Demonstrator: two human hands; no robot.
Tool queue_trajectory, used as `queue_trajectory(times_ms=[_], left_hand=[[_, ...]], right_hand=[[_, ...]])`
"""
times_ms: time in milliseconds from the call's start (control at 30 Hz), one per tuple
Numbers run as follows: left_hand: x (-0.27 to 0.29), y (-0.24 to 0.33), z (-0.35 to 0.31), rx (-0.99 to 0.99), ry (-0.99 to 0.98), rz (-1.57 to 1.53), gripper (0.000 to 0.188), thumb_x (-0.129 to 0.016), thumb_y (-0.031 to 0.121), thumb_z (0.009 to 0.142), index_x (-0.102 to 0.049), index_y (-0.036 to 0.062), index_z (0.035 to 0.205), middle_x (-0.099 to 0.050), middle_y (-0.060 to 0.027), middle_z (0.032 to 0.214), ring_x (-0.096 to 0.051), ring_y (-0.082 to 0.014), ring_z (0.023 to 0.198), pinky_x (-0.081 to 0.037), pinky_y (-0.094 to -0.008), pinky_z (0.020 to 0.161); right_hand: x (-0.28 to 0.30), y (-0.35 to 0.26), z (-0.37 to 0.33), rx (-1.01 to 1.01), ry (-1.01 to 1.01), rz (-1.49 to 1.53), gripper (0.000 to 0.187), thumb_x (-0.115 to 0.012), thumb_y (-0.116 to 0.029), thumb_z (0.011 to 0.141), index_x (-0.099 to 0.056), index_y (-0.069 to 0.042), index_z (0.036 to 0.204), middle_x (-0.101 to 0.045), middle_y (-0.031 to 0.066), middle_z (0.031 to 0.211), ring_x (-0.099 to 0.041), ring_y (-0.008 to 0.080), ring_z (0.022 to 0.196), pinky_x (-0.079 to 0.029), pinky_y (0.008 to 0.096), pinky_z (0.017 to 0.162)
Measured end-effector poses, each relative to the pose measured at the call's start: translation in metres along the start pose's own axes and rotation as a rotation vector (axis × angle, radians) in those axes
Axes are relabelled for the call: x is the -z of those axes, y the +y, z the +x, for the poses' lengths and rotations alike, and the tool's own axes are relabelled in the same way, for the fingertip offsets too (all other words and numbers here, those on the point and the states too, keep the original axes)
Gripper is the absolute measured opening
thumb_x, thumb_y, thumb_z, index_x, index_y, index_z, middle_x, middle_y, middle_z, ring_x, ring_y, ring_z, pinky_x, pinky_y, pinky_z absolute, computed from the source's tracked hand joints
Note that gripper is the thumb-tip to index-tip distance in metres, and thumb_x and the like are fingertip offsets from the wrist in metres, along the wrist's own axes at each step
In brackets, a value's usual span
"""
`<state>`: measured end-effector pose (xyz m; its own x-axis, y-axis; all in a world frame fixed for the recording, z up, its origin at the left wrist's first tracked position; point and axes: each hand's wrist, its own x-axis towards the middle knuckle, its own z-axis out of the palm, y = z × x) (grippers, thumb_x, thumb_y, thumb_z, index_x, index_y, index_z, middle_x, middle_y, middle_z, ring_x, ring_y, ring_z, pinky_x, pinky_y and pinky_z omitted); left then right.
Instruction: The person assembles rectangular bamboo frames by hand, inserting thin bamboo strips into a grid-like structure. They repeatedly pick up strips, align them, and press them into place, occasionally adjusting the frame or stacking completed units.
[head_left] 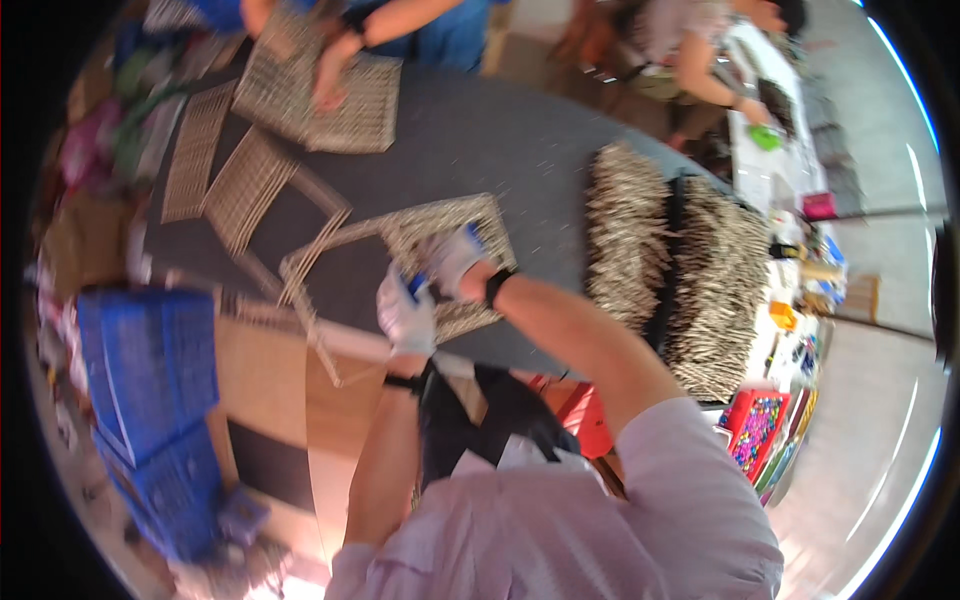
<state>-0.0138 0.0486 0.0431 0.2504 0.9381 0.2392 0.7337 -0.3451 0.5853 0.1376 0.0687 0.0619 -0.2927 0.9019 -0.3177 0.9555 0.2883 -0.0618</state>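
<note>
"panel, the pale lattice one under the hands: where is it?"

"centre of the frame, on the dark table, close to its lower edge."

"and the grip?"

"i cannot tell. the gloved left hand is at the panel's lower left side and the gloved right hand is over its middle, but blur hides whether the fingers are spread or pinching. blue patches show by both, too smeared to name."

"what could go wrong?"

"my first worry is the slim strips left of the panel, which poke past the table edge toward the lower left. a hip or sleeve brushing them could snap one, or drag the panel askew if they are joined to it. i can't make out whether they are."

"and the other lattice pieces, left of the frame's centre?"

"they lie at loose angles. openwork like that might snag if the panel swung their way, and a shove from the co-worker's hand at the upper left could push them closer."

"those bristly bundles at the right?"

"the right forearm passes near them. an elbow swung wide might knock them, and the spiky ends could scratch bare skin."
</note>
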Motion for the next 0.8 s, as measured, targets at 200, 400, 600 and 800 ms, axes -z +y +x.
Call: queue_trajectory(times_ms=[200,400,600,800], left_hand=[[-0.004,-0.001,0.001,0.404,-0.064,-0.118,0.051,-0.063,0.01,0.081,-0.048,0.0074,0.13,-0.059,-0.0181,0.116,-0.055,-0.0358,0.109,-0.045,-0.0433,0.092],[-0.016,-0.012,-0.001,0.46,-0.011,-0.355,0.042,-0.062,0.008,0.081,-0.052,0.0086,0.122,-0.062,-0.0199,0.109,-0.06,-0.0397,0.098,-0.048,-0.0454,0.085],[-0.005,-0.002,0.006,0.444,-0.043,-0.497,0.049,-0.064,0.012,0.081,-0.048,0.0064,0.127,-0.059,-0.0206,0.113,-0.06,-0.0393,0.099,-0.049,-0.0449,0.087],[0.022,0.032,0.015,0.385,-0.27,-0.209,0.06,-0.065,0.016,0.082,-0.039,0.0073,0.135,-0.053,-0.0209,0.116,-0.06,-0.0412,0.094,-0.051,-0.0453,0.08]], right_hand=[[0.004,0.003,0.003,-0.109,-0.119,0.088,0.075,-0.067,-0.038,0.081,-0.038,0.002,0.138,-0.061,0.0155,0.116,-0.059,0.0297,0.107,-0.045,0.044,0.091],[0.012,0.007,0.004,-0.146,-0.159,0.153,0.065,-0.071,-0.039,0.078,-0.045,-0.002,0.126,-0.061,0.0166,0.114,-0.059,0.0306,0.106,-0.045,0.0439,0.09],[-0.003,0.001,0.006,-0.208,-0.086,0.034,0.067,-0.07,-0.038,0.078,-0.042,-0.004,0.129,-0.061,0.0158,0.111,-0.06,0.0286,0.104,-0.046,0.0418,0.088],[-0.02,0.009,0.008,-0.213,-0.11,0.017,0.063,-0.066,-0.036,0.081,-0.043,-0.003,0.13,-0.066,0.0138,0.102,-0.064,0.0297,0.095,-0.05,0.0397,0.078]])
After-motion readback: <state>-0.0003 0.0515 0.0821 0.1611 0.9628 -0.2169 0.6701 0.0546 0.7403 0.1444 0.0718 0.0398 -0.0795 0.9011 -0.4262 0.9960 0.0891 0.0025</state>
